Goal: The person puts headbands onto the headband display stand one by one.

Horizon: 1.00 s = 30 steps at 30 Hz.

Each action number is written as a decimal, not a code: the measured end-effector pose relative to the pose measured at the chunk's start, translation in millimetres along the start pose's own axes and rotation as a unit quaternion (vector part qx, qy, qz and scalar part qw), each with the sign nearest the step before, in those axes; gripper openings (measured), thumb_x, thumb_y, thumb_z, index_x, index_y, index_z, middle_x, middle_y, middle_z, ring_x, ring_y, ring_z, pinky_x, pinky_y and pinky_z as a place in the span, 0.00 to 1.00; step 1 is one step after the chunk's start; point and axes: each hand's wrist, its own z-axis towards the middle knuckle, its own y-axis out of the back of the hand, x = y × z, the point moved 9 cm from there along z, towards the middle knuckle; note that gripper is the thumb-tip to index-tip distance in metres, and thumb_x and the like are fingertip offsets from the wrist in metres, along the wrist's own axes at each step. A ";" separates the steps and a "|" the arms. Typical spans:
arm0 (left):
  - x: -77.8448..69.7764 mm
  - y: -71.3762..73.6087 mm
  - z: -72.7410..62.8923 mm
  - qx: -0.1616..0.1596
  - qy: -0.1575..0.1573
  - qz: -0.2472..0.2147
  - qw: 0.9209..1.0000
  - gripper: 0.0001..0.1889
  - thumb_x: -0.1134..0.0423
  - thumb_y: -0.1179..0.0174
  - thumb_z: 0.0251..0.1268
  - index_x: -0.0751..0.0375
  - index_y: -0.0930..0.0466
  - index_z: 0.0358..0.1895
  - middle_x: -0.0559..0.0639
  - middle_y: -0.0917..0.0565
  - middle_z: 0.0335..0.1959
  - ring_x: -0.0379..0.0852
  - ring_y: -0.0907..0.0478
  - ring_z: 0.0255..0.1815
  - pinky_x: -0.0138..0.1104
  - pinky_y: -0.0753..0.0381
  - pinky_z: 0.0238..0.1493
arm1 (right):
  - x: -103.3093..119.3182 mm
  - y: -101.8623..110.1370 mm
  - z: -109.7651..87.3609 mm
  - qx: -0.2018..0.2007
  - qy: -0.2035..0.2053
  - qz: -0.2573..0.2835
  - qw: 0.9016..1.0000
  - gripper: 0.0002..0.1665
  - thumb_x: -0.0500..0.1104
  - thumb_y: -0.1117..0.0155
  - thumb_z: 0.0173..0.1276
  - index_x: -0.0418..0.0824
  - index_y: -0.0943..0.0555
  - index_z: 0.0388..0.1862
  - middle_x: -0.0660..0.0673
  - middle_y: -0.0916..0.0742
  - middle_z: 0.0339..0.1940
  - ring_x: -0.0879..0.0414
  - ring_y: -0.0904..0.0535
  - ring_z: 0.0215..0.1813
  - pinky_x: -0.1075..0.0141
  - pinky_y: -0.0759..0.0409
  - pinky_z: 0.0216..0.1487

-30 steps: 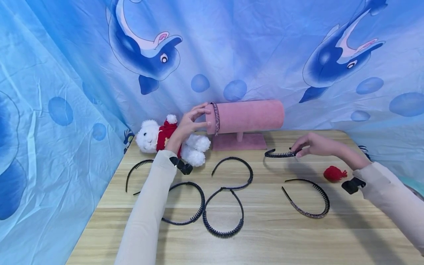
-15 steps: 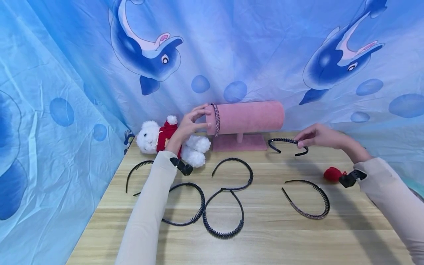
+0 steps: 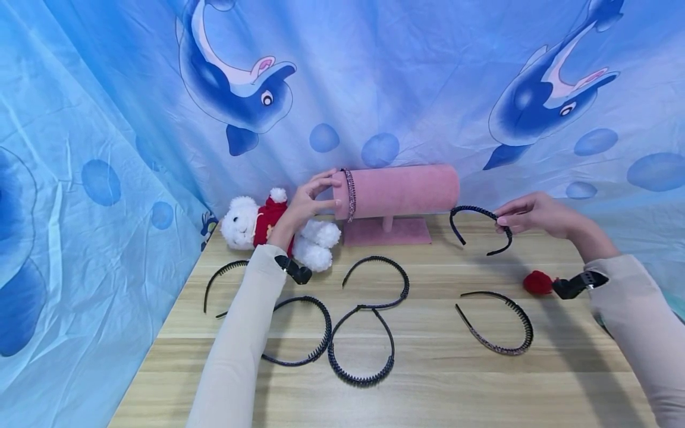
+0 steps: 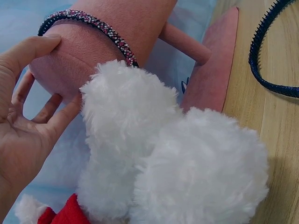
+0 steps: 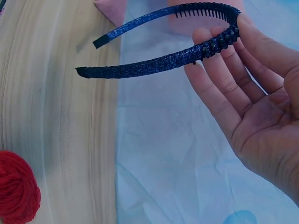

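A pink velvet roll-shaped display stand (image 3: pixel 407 190) stands at the back of the table. My left hand (image 3: pixel 302 205) holds its left end, thumb and fingers spread around the rim. Just inboard of that hand, a glittery headband (image 4: pixel 110 32) with pink and silver stones loops over the roll. To the right of the stand, my right hand (image 3: pixel 540 215) pinches a dark blue, toothed headband (image 5: pixel 159 64) between thumb and fingers. That headband is raised above the table, its two tips hanging down in the head view and apart from the stand.
Several headbands lie on the wooden table (image 3: pixel 428 392), including a pair touching in the middle (image 3: pixel 361 377) and one at right (image 3: pixel 527 333). A white plush bear (image 3: pixel 241 223) in red lies by my left wrist. A red yarn ball (image 3: pixel 537 283) sits near my right wrist.
My right hand has lifted the dark headband off to the right and up, turning it so its tips hang down. My left hand has stayed on the stand's end.
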 end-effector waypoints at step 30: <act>-0.5 -0.4 1.0 0.004 0.005 -0.016 1.000 0.24 0.77 0.32 0.60 0.68 0.21 0.61 0.47 0.35 0.80 0.54 0.38 0.80 0.49 0.43 0.83 | 15.7 0.8 11.5 -0.172 0.023 0.102 0.980 0.08 0.43 0.29 0.69 0.56 0.12 0.44 0.66 0.11 0.37 0.68 0.12 0.42 0.66 0.10 0.45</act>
